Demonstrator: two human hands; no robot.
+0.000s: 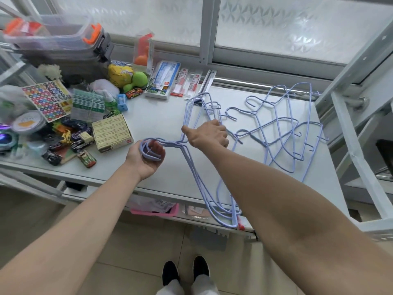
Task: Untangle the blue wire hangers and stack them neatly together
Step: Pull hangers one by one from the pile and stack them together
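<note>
Hangers of blue wire in two groups on a pale table (161,124). Gathered bundle (191,167): several hangers aligned together, hooks nested at the left, shoulders running toward the far edge and toward the near edge, where the lower corners overhang the table. Loose tangle (280,128): further hangers interlocked and lying flat on the right half of the table, hooks pointing various ways, just beside the bundle.

Left hand (146,156): palm up, forearm extended from the lower left, fingers curled loosely around the nested hooks, which rest in the palm. Right hand (207,134): back of the hand upward, forearm crossing over the bundle from the lower right, thumb extended to the left, fingers folded down over wire at the inner edge of the tangle; which strand they hold cannot be told.

Surroundings: cardboard box (112,133), toy cars (70,143), sticker sheet (47,100) and clear storage bins (53,35) at left; frosted window (287,24) behind.
</note>
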